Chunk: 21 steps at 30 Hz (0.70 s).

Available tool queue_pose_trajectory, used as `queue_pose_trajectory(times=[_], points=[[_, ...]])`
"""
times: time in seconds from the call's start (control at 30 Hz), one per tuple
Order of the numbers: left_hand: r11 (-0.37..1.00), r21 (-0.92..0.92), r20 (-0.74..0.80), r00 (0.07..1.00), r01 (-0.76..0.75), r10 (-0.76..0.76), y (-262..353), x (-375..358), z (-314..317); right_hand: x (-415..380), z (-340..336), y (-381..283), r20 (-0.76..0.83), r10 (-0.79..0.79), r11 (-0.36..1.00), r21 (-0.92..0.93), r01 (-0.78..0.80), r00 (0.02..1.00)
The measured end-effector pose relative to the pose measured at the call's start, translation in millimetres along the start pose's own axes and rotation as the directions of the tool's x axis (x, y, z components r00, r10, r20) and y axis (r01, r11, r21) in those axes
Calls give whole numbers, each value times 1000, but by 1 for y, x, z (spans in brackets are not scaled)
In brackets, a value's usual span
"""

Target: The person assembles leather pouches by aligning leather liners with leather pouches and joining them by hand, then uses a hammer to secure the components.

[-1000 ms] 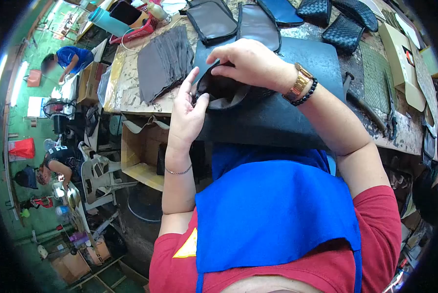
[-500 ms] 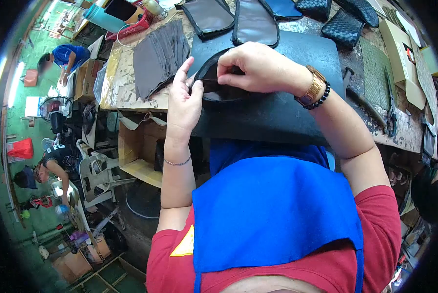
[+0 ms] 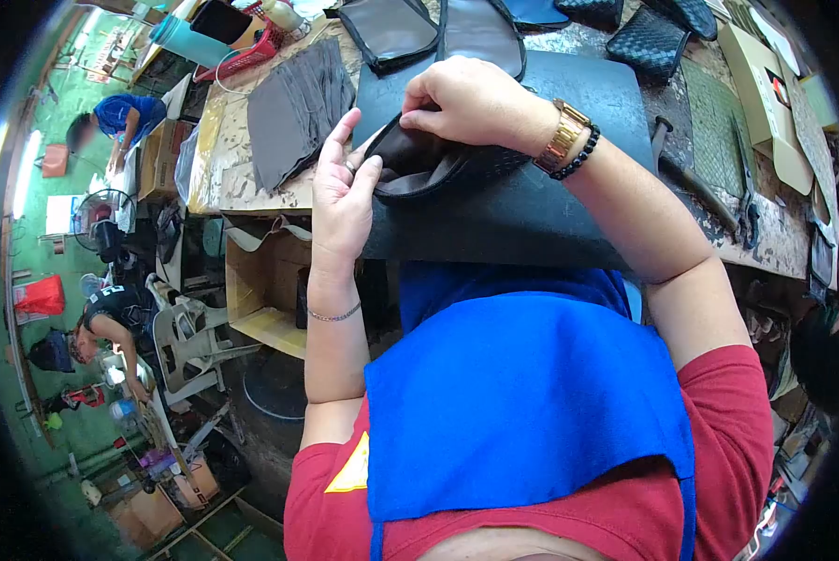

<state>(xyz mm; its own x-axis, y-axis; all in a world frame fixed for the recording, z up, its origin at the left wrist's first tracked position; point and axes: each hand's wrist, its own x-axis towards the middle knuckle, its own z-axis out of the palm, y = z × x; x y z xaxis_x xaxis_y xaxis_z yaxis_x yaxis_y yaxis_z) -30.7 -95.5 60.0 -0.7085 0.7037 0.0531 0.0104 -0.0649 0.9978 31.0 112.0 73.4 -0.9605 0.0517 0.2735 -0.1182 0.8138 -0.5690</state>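
Note:
A black pouch (image 3: 419, 183) with a dark lining and a woven outer side rests on the black work board (image 3: 569, 210), its mouth facing me. My left hand (image 3: 342, 192) grips the pouch's left edge between thumb and fingers, with some fingertips raised. At the far rim, my right hand (image 3: 476, 101) is closed in a pinch, knuckles up. What lies right between its fingertips is hard to make out, but the rim is there. Left of the board lies a stack of dark grey fabric pieces (image 3: 298, 117).
Finished-looking dark pouches (image 3: 480, 35) lie beyond the board, with woven black pouches (image 3: 649, 45) at back right. A hammer (image 3: 691, 182) and scissors (image 3: 745, 178) lie on the right. A cardboard box (image 3: 265, 280) stands below left. Two people (image 3: 120, 304) work farther left.
My right hand has shifted a little left and away from me along the rim. The pouch has tilted, so more of its lining shows. My left hand keeps its grip.

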Motion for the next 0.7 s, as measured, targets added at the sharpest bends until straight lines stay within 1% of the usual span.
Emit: queue_pose_trajectory(times=[0.13,0.3,0.4,0.5,0.53,0.63,0.7], points=[[1000,-15,8,1000,1,-1,0,0,0,-1,1,-2,-12,12,1000,3,-12,1000],[996,-82,15,1000,20,-19,2,2,0,-4,3,-4,-46,-24,1000,-16,23,999],[999,-4,-22,999,35,-35,9,6,0,-7,5,-6,-72,-72,997,-43,69,995],[959,263,-11,994,107,-108,27,14,5,-16,6,-11,-60,-87,994,-76,82,994],[944,308,0,993,115,-121,22,21,-1,-17,5,-12,-54,-91,992,-93,86,994],[886,459,28,995,68,-91,27,26,-4,-29,3,-12,-144,-155,974,-189,126,977],[927,366,87,989,78,-117,20,29,-12,-36,-3,-9,-174,-167,973,-185,134,970]])
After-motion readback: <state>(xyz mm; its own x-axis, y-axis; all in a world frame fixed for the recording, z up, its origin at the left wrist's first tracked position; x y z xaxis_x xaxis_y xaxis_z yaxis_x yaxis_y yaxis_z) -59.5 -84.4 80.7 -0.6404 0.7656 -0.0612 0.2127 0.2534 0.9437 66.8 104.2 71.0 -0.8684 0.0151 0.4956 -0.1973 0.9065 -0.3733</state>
